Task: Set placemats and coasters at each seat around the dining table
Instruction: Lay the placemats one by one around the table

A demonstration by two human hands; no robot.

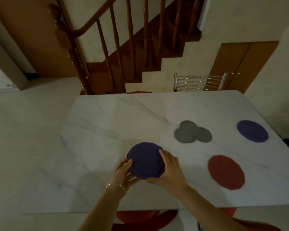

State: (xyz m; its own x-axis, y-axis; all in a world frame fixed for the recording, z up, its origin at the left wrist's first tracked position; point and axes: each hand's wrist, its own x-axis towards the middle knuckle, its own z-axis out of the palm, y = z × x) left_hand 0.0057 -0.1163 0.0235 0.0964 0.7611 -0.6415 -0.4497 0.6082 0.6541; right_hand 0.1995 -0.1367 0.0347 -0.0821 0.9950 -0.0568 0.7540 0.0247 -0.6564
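Observation:
A round purple placemat is held just above the white marble table, near its front middle. My left hand grips its left edge from below. On the right edge, my right hand curls its fingers over the rim. A second purple placemat lies flat at the far right. A red placemat lies at the near right. Three small grey coasters overlap each other in a loose pile between the mats.
A chrome-backed chair stands at the table's far side. Red chair seats show under the near edge. A wooden staircase rises behind the table. Brown cupboard doors are at the back right.

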